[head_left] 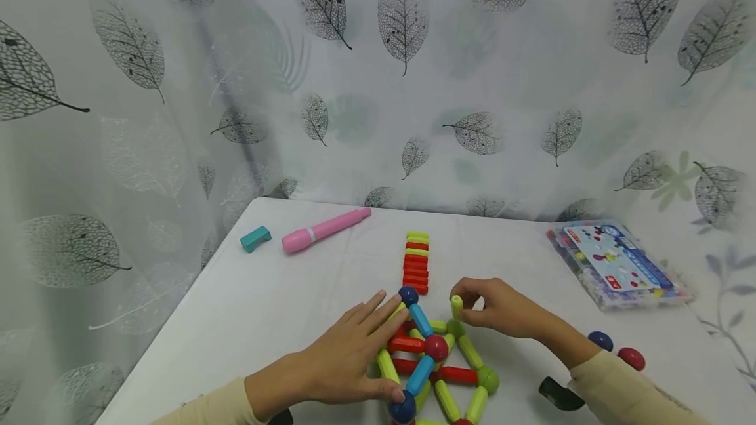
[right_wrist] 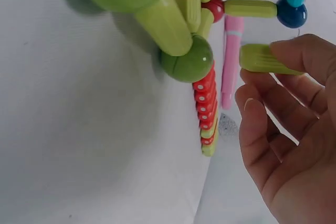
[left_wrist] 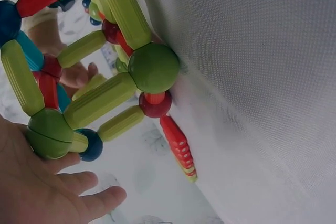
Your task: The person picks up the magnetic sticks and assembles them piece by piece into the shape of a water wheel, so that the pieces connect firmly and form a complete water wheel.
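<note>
Frame of balls and sticks (head_left: 407, 344) stands on the tabletop (head_left: 342, 281); left hand (head_left: 345, 353), nearly flat, rests against it, while right hand (head_left: 502, 307) pinches a yellow-green stick (right_wrist: 258, 59) above a green ball (head_left: 455, 328) — a crooked push could perhaps tip the frame or part its joints.

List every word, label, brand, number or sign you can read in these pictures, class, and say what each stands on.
No text can be read in any view.
Clear box: its printed sheet has a blue panel and red patches with pale marks, too small and blurred to read.
Pink pen-shaped object: no lettering can be made out.
Rod-and-ball frame and lined-up rods: no lettering can be made out.
</note>
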Available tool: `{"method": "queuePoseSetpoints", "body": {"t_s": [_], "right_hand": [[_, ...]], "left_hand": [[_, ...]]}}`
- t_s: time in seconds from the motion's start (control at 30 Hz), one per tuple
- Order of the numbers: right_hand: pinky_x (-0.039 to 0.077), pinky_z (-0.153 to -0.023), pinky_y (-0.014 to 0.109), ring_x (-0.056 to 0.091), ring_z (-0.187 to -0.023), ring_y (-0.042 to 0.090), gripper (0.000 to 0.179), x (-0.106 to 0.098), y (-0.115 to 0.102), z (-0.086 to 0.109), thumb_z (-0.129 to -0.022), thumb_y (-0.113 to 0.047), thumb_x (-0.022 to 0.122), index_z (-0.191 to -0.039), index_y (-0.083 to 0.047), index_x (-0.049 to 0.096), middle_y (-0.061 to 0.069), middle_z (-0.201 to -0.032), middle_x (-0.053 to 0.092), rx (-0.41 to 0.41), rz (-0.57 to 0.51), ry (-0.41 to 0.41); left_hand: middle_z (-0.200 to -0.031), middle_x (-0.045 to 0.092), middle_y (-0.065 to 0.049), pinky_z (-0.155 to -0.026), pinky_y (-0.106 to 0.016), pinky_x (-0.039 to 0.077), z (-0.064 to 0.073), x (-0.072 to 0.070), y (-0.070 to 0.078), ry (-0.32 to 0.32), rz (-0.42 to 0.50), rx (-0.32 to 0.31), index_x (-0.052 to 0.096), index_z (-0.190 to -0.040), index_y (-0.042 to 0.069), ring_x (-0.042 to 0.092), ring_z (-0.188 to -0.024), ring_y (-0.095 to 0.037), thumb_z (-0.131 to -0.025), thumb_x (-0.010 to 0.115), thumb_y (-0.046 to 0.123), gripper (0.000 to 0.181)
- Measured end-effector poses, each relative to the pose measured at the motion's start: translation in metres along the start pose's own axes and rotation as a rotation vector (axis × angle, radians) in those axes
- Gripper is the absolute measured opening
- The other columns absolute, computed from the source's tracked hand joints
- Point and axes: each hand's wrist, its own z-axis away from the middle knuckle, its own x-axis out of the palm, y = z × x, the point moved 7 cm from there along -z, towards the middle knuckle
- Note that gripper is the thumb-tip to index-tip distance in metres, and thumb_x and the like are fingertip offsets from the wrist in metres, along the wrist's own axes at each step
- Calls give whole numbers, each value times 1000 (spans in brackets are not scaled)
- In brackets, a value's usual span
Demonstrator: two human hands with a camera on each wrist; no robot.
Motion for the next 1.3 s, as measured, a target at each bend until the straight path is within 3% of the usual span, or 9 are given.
{"method": "queuePoseSetpoints", "body": {"t_s": [0.33, 0.57, 0.73, 0.83, 1.0, 1.3], "right_hand": [[55, -73, 22, 60, -84, 6, 21, 12, 9, 1, -93, -15, 72, -113, -14, 67, -13, -94, 67, 8, 49, -59], [55, -75, 21, 64, -88, 9, 27, 7, 10, -4, -91, -11, 72, -117, -12, 67, -7, -105, 69, 15, 69, -117], [55, -73, 22, 61, -87, 12, 27, -12, 10, -14, -94, -7, 68, -121, -10, 68, 0, -104, 70, 6, 160, -22], [55, -74, 22, 61, -88, 12, 23, -19, 4, -23, -97, -10, 67, -119, -10, 70, 2, -102, 71, -40, 190, 30], [57, -77, 25, 62, -88, 9, 20, -20, -5, -42, -97, -13, 69, -117, -11, 72, 1, -103, 72, -102, 216, 40], [58, -83, 33, 63, -90, 10, 26, -9, 8, -64, -93, -16, 75, -119, -11, 73, 0, -106, 74, -29, 333, 3]], "left_hand": [[-172, 0, 7, -119, -61, 25, 1, 2, -2, 2, 13, 2, 7, -165, 27, 0, -158, -29, -90, 41, 81, 98], [-172, 0, 8, -119, -61, 26, 1, 2, -3, 1, 13, -3, 7, -165, 28, 0, -158, -29, -90, 41, 81, 98], [-172, -1, 8, -118, -62, 28, 2, 2, -2, -7, 19, -2, 6, -165, 29, 2, -158, -32, -90, 41, 81, 98], [-172, -2, 8, -118, -62, 28, 2, 2, -2, -14, 22, -6, 6, -165, 29, 1, -158, -31, -90, 41, 81, 98], [-172, -2, 9, -118, -61, 28, 1, 1, -2, -13, 16, -16, 6, -165, 29, 0, -158, -30, -89, 41, 81, 98], [-172, -3, 9, -118, -61, 28, 0, 1, 0, -15, 25, -1, 6, -165, 29, -2, -158, -29, -90, 40, 81, 98]]}}
